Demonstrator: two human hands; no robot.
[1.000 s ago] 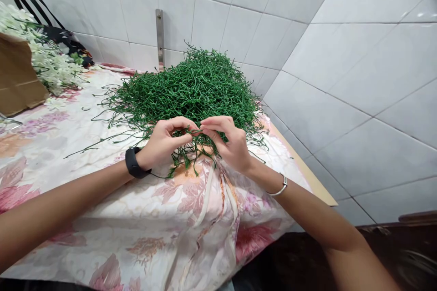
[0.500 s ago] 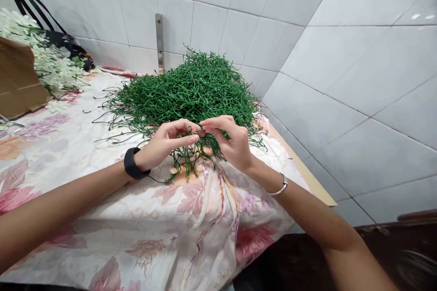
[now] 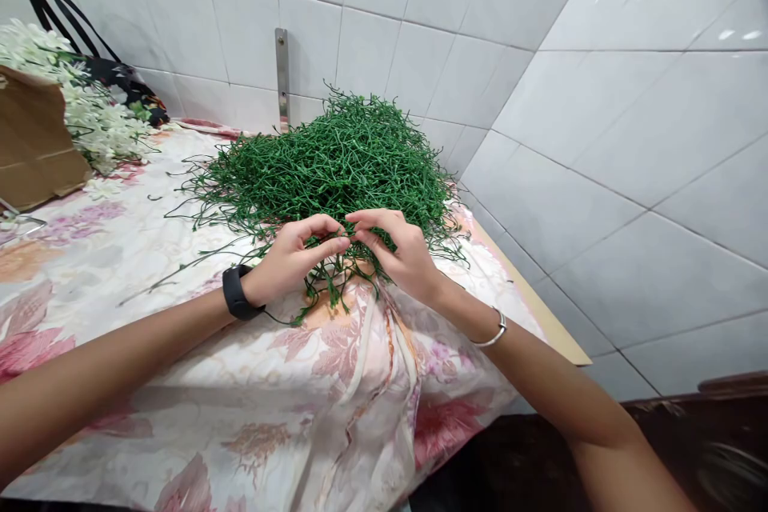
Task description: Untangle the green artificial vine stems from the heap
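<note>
Well left of the heap of green stems (image 3: 366,156), we see brown cardboard (image 3: 36,140), white flowers (image 3: 108,124) and a dark bag (image 3: 129,88), probably kept there so the heap has its own space. Just in front of the heap, the left hand (image 3: 294,254) curls its thumb and forefinger into a pinch, seemingly on a thin green stem (image 3: 351,231). The heap itself spreads on the flowered cloth (image 3: 204,416) against the wall, within easy reach, we judge. In front of its right half, the right hand (image 3: 396,248) pinches towards the same spot, its fingertips meeting the left's, presumably because so slight a stem needs both for control.

As for what we miss: the cardboard is cut off left of the heap, and the bag is partly hidden by the flowers. The stem's ends merge with the green behind, and the other fingers of both hands are largely covered. Right of the heap, the dark area below the cloth is too dim to read.
</note>
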